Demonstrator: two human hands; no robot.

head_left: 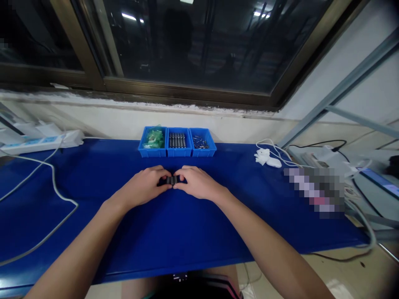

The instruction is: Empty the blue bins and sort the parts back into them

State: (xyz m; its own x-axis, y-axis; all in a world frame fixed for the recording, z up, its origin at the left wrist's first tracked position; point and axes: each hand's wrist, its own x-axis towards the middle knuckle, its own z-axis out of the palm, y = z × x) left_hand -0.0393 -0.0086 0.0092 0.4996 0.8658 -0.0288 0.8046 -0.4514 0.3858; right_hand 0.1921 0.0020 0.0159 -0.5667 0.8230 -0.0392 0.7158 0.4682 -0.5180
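Together, hands [149,182] [195,181] pinch part [172,180]; bins [179,153] hold plastic [155,138], bars [177,141], pins [201,143].

3 bins [179,153] in row, tbl [187,232] rear | pc [173,180] before bins | pwr strip [46,143] far L | window [193,45] behind

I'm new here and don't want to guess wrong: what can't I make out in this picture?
Head view:
- Small dark part: ends covered by the left hand and right hand.
- Metal pieces: too small to tell their type.
- Power strip: cut off by the left edge.
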